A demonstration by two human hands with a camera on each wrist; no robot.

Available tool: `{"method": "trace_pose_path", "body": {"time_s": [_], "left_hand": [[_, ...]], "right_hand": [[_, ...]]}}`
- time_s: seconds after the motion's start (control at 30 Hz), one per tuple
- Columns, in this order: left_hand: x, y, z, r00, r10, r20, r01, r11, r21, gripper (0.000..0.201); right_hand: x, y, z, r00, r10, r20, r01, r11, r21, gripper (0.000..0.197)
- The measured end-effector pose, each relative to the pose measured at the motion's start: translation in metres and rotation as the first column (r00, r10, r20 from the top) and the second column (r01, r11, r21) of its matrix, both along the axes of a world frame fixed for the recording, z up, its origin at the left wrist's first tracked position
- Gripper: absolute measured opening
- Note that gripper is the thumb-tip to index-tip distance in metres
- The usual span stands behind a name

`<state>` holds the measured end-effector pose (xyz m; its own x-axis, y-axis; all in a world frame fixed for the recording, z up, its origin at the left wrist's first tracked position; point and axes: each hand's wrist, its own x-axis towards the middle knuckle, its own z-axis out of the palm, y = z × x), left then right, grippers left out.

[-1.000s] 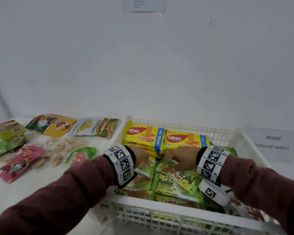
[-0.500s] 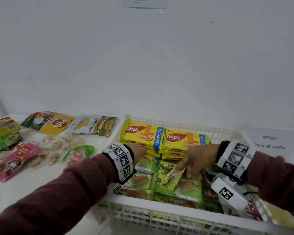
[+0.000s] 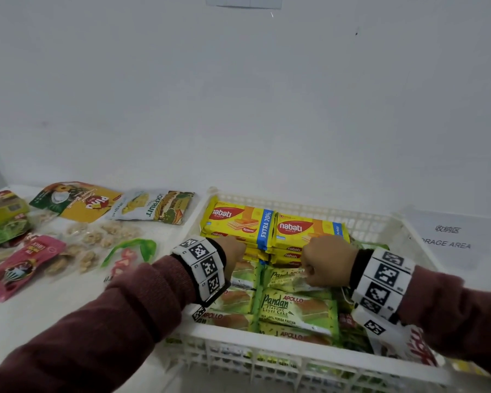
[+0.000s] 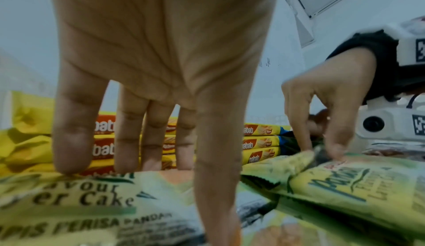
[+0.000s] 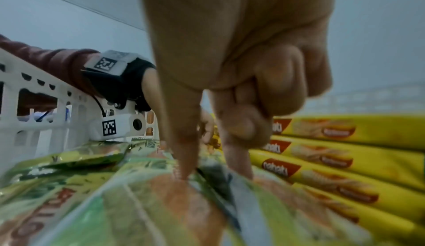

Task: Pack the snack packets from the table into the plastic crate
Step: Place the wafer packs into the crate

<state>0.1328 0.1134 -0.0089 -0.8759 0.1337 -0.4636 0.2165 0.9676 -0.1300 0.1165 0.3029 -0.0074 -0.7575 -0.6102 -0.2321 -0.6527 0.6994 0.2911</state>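
left hand (image 4: pixel 147 53) rests flat, right hand (image 5: pixel 232 79) pinches one pandan packet (image 5: pixel 174 206) beside two nabati stacks (image 3: pixel 272 231).

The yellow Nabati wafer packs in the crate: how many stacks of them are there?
2 stacks, side by side against the far wall of the crate: the left stack and the right stack. Each holds several packs; lower ones may be hidden.
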Motion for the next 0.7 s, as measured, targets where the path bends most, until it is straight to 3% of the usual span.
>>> {"method": "trace_pose_path", "body": {"time_s": [0.07,0.17,0.23,0.3,0.37,0.47,0.57,0.7], "left_hand": [[0.002,0.0,-0.001,1.0,-0.011,0.005,0.011,1.0,0.017,0.065],[0.002,-0.001,-0.006,0.999,-0.036,0.027,0.035,0.999,0.038,0.075],[0.003,-0.002,-0.01,0.997,-0.058,0.047,0.056,0.998,0.034,0.082],[0.004,-0.002,-0.011,0.995,-0.075,0.061,0.074,0.997,0.019,0.089],[0.004,-0.003,-0.012,0.992,-0.095,0.077,0.095,0.995,0.001,0.096],[0.004,-0.005,-0.013,0.988,-0.121,0.099,0.124,0.992,-0.029,0.104],[0.003,-0.006,-0.014,0.988,-0.117,0.103,0.121,0.992,-0.035,0.106],[0.002,-0.007,-0.013,0.986,-0.108,0.124,0.112,0.993,-0.026,0.109]], "right_hand": [[0.0,-0.003,-0.011,0.988,-0.036,0.148,0.032,0.999,0.026,0.036],[-0.003,-0.001,-0.015,0.979,-0.076,0.188,0.085,0.995,-0.042,0.046],[-0.007,0.003,-0.014,0.978,-0.043,0.205,0.07,0.99,-0.124,0.052],[-0.004,0.004,-0.017,0.954,0.026,0.299,0.026,0.985,-0.168,0.07],[0.003,0.001,-0.025,0.921,0.052,0.385,-0.003,0.992,-0.127,0.086],[0.013,-0.004,-0.038,0.92,-0.003,0.392,-0.014,0.999,0.041,0.097],[0.015,-0.006,-0.043,0.925,-0.05,0.378,0.003,0.992,0.123,0.099],[0.011,-0.001,-0.039,0.895,-0.047,0.444,-0.003,0.994,0.111,0.098]]}}
